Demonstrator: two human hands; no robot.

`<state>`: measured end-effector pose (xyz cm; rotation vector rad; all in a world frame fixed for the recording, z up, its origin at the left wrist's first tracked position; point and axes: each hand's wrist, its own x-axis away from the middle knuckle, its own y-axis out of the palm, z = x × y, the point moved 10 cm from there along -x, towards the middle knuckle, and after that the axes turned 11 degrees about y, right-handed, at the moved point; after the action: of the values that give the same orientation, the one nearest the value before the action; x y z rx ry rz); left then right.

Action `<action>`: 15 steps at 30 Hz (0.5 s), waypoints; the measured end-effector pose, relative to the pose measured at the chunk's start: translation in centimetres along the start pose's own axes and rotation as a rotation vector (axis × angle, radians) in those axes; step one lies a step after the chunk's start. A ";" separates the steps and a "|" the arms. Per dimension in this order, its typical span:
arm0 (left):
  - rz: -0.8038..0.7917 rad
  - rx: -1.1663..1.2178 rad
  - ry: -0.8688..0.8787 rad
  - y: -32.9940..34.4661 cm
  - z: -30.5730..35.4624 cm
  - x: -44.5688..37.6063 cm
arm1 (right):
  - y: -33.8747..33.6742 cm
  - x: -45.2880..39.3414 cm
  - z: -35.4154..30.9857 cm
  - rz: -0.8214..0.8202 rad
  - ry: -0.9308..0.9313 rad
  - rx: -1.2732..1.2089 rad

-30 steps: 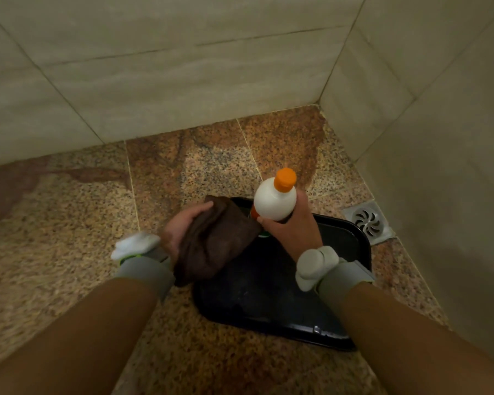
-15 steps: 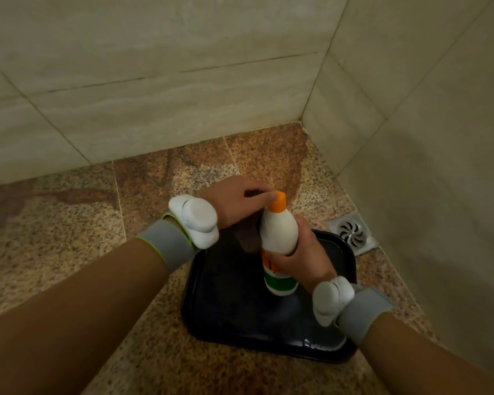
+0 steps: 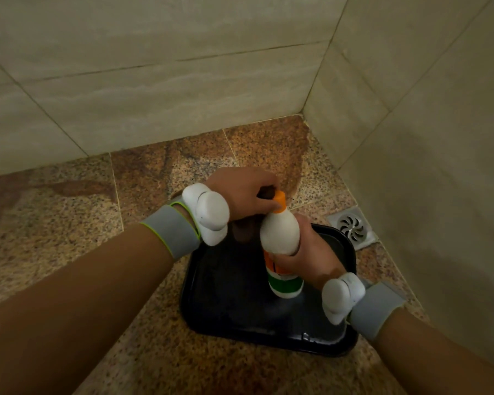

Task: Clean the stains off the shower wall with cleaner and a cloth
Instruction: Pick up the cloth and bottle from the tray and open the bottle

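Note:
My right hand grips the middle of a white cleaner bottle with an orange and green label, held upright over a black tray. The fingers of my left hand pinch the bottle's orange cap. A dark brown cloth hangs under my left palm, mostly hidden by the hand and the bottle. Beige tiled shower walls meet in a corner ahead and to the right.
The tray lies on a speckled brown stone floor with darker wet patches near the corner. A square metal floor drain sits just right of the tray, by the right wall. Both wrists wear grey bands with white devices.
One second ago my left hand held the cloth spread beside the tilted bottle. Since then the bottle has turned upright, and my left hand has come over onto the cap.

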<state>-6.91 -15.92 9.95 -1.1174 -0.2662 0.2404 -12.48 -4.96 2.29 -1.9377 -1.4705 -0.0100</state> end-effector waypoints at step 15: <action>0.358 2.311 -0.282 6.0 -2.8 3.6 | -3.3 2.6 -1.0 0.145 -0.060 -0.197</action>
<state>-2.93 -14.62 3.66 1.1888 0.0798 0.7222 -13.92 -2.89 5.78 -2.2173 -1.4081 -0.0329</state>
